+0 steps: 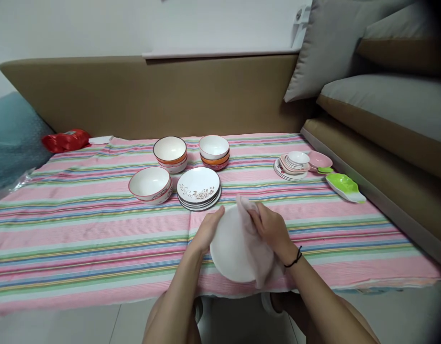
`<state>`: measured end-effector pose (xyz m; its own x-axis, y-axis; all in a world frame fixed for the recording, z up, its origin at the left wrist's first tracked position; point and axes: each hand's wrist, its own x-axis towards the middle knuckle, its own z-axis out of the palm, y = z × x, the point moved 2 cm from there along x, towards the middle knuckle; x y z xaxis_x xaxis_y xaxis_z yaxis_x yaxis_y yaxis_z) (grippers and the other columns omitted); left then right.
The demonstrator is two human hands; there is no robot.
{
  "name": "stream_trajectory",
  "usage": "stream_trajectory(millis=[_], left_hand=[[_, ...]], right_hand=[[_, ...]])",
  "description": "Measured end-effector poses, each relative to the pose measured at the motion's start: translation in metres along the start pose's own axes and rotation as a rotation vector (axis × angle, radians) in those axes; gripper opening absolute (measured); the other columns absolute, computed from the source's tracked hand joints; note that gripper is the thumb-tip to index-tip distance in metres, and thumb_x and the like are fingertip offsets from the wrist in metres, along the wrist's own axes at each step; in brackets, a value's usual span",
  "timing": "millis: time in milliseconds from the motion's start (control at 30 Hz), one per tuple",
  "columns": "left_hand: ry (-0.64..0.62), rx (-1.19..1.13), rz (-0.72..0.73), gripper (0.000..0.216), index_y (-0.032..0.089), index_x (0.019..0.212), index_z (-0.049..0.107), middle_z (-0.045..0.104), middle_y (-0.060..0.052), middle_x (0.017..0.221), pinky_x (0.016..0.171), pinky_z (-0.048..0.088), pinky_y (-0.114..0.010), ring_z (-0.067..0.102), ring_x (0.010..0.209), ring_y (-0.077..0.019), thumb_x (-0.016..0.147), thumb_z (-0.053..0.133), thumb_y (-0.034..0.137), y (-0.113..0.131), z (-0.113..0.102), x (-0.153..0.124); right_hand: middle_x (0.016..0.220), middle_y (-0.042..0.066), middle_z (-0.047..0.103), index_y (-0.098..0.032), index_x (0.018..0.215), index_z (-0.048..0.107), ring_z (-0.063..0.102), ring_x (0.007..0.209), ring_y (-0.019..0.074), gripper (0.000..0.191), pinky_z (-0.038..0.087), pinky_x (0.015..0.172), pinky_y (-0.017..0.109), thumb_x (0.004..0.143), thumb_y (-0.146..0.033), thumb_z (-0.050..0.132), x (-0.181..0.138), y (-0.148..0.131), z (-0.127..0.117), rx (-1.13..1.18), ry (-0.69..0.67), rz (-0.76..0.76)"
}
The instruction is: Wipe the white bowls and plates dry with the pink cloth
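My left hand (208, 229) grips the left rim of a plain white plate (229, 248), held tilted over the near edge of the striped cloth (80, 229). My right hand (272, 229) is closed on a pale pink rag (258, 255) and presses it against the plate's right side. The rag drapes down over the plate's lower right edge. A stack of flower-patterned plates (199, 188) lies just beyond my hands.
A white bowl with a red rim (149, 185) sits left of the plate stack. Two bowl stacks (170, 154) (214, 152) stand behind. Small saucers (294, 165), a pink dish (320, 160) and a green dish (344, 186) lie at right, by the sofa cushions. A red bag (65, 140) lies far left.
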<state>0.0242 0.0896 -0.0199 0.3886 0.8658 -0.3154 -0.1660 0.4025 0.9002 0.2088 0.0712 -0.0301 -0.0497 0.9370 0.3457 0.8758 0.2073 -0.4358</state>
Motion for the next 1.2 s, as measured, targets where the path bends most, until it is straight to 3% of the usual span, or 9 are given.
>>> stream_trajectory(millis=[167, 300, 433, 600, 700, 767, 867, 1067, 1200], left_hand=[[-0.144, 0.169, -0.036, 0.040, 0.014, 0.075, 0.070, 0.069, -0.006, 0.075, 0.058, 0.042, -0.026, 0.056, 0.063, -0.0182, 0.080, 0.058, 0.052, -0.004, 0.006, -0.003], [-0.198, 0.134, -0.097, 0.039, 0.011, 0.079, 0.071, 0.067, -0.007, 0.070, 0.052, 0.039, -0.025, 0.054, 0.056, -0.0159, 0.075, 0.065, 0.049, -0.005, 0.007, -0.002], [-0.064, 0.006, -0.050, 0.040, 0.011, 0.081, 0.070, 0.068, -0.007, 0.071, 0.050, 0.040, -0.023, 0.057, 0.056, -0.0163, 0.075, 0.065, 0.051, 0.000, 0.004, 0.000], [0.183, -0.176, 0.079, 0.049, 0.009, 0.097, 0.068, 0.071, -0.012, 0.087, 0.065, 0.050, -0.030, 0.065, 0.071, -0.0224, 0.076, 0.063, 0.053, -0.003, -0.002, 0.008], [0.395, -0.280, 0.157, 0.050, 0.010, 0.104, 0.067, 0.070, -0.013, 0.100, 0.072, 0.053, -0.032, 0.066, 0.085, -0.0259, 0.076, 0.064, 0.051, -0.009, -0.008, 0.016], [0.466, -0.346, 0.182, 0.048, 0.013, 0.109, 0.065, 0.068, -0.013, 0.108, 0.074, 0.054, -0.033, 0.066, 0.092, -0.0264, 0.078, 0.063, 0.048, -0.012, -0.011, 0.022], [0.485, -0.407, 0.171, 0.045, 0.015, 0.113, 0.063, 0.068, -0.012, 0.111, 0.075, 0.055, -0.034, 0.065, 0.095, -0.0264, 0.080, 0.061, 0.047, -0.017, -0.011, 0.028], [0.386, -0.460, 0.177, 0.042, 0.014, 0.111, 0.064, 0.067, -0.010, 0.114, 0.092, 0.048, -0.032, 0.063, 0.104, -0.0226, 0.082, 0.061, 0.045, -0.026, -0.005, 0.032], [0.283, -0.396, 0.168, 0.046, 0.012, 0.106, 0.066, 0.067, -0.012, 0.112, 0.101, 0.040, -0.033, 0.061, 0.107, -0.0230, 0.082, 0.058, 0.050, -0.029, -0.001, 0.032]], right_hand=[[0.069, 0.005, 0.059, -0.019, 0.074, 0.051, 0.051, 0.062, 0.0168, 0.032, 0.028, 0.058, 0.027, 0.096, -0.034, 0.034, -0.009, -0.025, 0.011, -0.035, -0.081, -0.301], [0.066, 0.003, 0.058, -0.019, 0.073, 0.050, 0.049, 0.057, 0.0158, 0.034, 0.025, 0.054, 0.028, 0.096, -0.038, 0.035, -0.004, -0.017, 0.012, -0.036, -0.065, -0.167], [0.058, 0.001, 0.052, -0.021, 0.070, 0.046, 0.044, 0.051, 0.0157, 0.036, 0.021, 0.051, 0.028, 0.097, -0.037, 0.028, 0.006, 0.004, 0.006, -0.020, -0.055, 0.058], [0.057, 0.000, 0.051, -0.021, 0.077, 0.048, 0.047, 0.051, 0.0176, 0.037, 0.028, 0.050, 0.027, 0.097, -0.042, 0.025, 0.008, 0.015, 0.004, 0.141, -0.013, 0.224], [0.080, 0.007, 0.063, -0.018, 0.101, 0.054, 0.059, 0.071, 0.0218, 0.036, 0.042, 0.058, 0.031, 0.097, -0.039, 0.026, 0.009, 0.013, 0.009, 0.215, 0.043, 0.254], [0.114, 0.015, 0.060, -0.015, 0.120, 0.051, 0.057, 0.103, 0.0257, 0.040, 0.049, 0.078, 0.039, 0.097, -0.031, 0.023, 0.009, 0.008, 0.014, 0.213, 0.089, 0.159], [0.141, 0.016, 0.041, -0.011, 0.134, 0.044, 0.031, 0.135, 0.0273, 0.046, 0.033, 0.106, 0.051, 0.096, -0.024, 0.023, 0.008, -0.005, 0.021, 0.111, 0.088, -0.044], [0.149, 0.008, 0.032, -0.011, 0.143, 0.033, 0.023, 0.139, 0.0199, 0.049, 0.026, 0.115, 0.043, 0.095, -0.020, 0.030, -0.003, -0.040, 0.033, 0.034, -0.156, -0.392], [0.149, 0.001, 0.032, -0.015, 0.142, 0.037, 0.017, 0.141, 0.0200, 0.048, 0.020, 0.116, 0.042, 0.096, -0.027, 0.034, -0.005, -0.046, 0.036, 0.013, -0.195, -0.422]])
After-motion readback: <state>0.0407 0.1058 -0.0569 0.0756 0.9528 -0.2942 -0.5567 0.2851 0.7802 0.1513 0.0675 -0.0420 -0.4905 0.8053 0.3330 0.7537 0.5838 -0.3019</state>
